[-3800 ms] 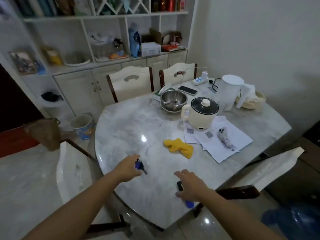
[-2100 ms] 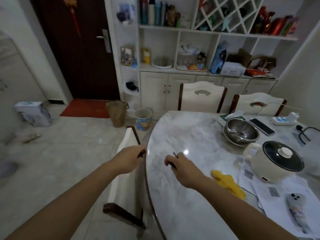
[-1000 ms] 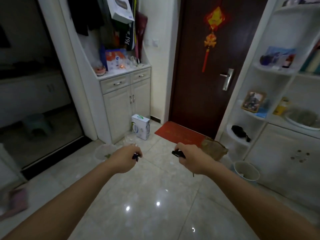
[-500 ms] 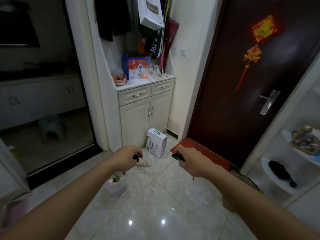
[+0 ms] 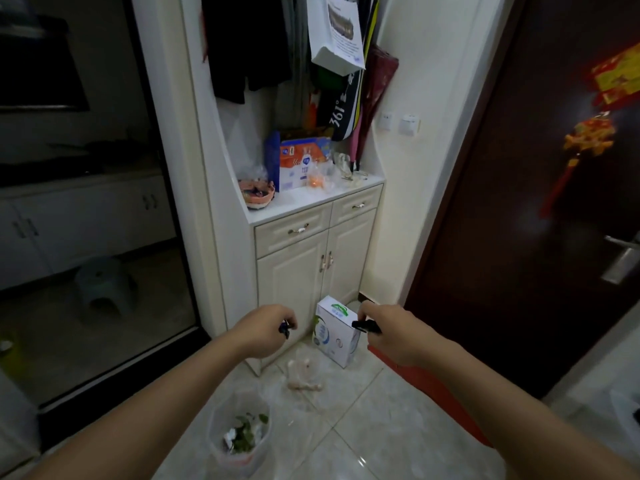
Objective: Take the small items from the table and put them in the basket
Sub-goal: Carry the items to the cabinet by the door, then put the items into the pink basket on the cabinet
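My left hand (image 5: 265,329) is closed around a small dark blue item (image 5: 284,329) whose tip pokes out between the fingers. My right hand (image 5: 393,329) grips a small black item (image 5: 365,325) that sticks out to the left of the fist. Both hands are held out in front of me at waist height above the tiled floor, facing a cream cabinet (image 5: 311,258). A small pink basket (image 5: 258,194) sits on the left of the cabinet's counter, well above and beyond both hands. The table is out of view.
A white carton (image 5: 334,330) stands on the floor at the cabinet's foot, with a plastic bag (image 5: 304,375) beside it. A bin with green scraps (image 5: 240,434) is on the floor below my left arm. A dark door (image 5: 540,202) fills the right; boxes (image 5: 299,162) crowd the counter.
I have turned away from the table and walked toward the cabinet, which has come nearer and more central. Both hands keep the same items in the same grip.
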Demonstrator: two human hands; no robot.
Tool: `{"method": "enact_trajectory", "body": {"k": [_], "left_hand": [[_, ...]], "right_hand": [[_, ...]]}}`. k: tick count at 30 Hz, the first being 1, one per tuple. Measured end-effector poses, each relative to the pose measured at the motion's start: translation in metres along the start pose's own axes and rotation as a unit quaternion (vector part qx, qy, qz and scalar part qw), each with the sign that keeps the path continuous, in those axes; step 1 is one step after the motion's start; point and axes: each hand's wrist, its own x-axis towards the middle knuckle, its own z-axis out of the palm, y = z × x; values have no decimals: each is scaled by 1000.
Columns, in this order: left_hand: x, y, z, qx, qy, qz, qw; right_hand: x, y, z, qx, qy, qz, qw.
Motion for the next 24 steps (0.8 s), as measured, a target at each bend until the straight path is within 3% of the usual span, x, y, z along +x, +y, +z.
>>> {"method": "enact_trajectory", "body": {"k": [13, 24], "left_hand": [[225, -36, -59, -21, 57, -71, 996], [413, -89, -148, -24, 134, -119, 984]], "right_hand": [[273, 74, -53, -3, -33, -121, 992], [478, 99, -87, -6, -1, -206, 979]]}}
